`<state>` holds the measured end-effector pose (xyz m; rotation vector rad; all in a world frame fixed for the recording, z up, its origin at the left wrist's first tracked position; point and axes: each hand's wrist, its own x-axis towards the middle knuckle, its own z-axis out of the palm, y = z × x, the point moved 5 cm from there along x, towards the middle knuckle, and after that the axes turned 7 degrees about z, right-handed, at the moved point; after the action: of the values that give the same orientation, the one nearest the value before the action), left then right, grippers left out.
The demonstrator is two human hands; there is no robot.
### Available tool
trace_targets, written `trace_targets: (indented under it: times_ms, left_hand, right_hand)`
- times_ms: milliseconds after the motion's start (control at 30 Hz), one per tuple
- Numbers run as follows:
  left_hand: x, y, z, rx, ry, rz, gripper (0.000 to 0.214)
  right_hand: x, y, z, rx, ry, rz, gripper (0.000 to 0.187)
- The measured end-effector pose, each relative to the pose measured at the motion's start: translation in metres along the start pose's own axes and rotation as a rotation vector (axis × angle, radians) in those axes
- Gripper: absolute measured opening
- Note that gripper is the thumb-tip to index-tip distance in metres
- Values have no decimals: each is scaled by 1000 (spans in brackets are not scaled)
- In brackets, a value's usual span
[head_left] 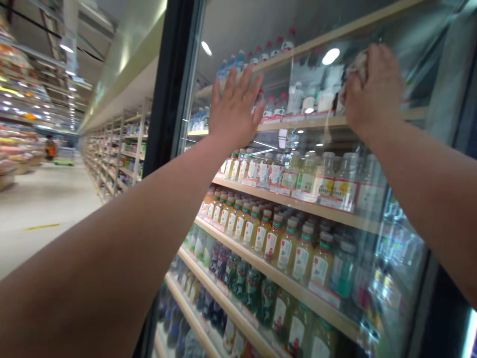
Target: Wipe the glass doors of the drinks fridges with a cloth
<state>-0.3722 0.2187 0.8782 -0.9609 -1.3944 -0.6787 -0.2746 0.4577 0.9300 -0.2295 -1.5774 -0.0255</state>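
Observation:
My left hand (234, 110) is open, its fingers spread and its palm flat against the glass door (313, 144) of a drinks cooler, high up. My right hand (372, 89) is closed around a crumpled pale cloth (358, 64) and presses it against the same glass, further right at about the same height. Behind the glass, shelves (283, 199) hold rows of bottled drinks: yellow juice bottles (261, 231) in the middle, green and dark bottles below.
The cooler's black door frame (164, 99) stands left of my left arm. A supermarket aisle with pale floor (40, 209) runs back on the left, lined with open shelving (119, 149). A person in orange (50, 148) stands far down the aisle.

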Motion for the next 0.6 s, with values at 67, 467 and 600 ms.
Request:
trace_targets:
  times_ms: [67, 467, 600]
  left_hand:
    - [0, -2, 2, -9, -4, -15, 77]
    - [4, -16, 21, 377, -175, -25, 68]
    - [3, -11, 17, 417, -186, -62, 67]
  right_hand:
    - [0, 1, 4, 36, 1, -109, 62]
    - [-10, 11, 3, 16, 97, -75, 50]
    - [-32, -14, 5, 106, -11, -575, 51]
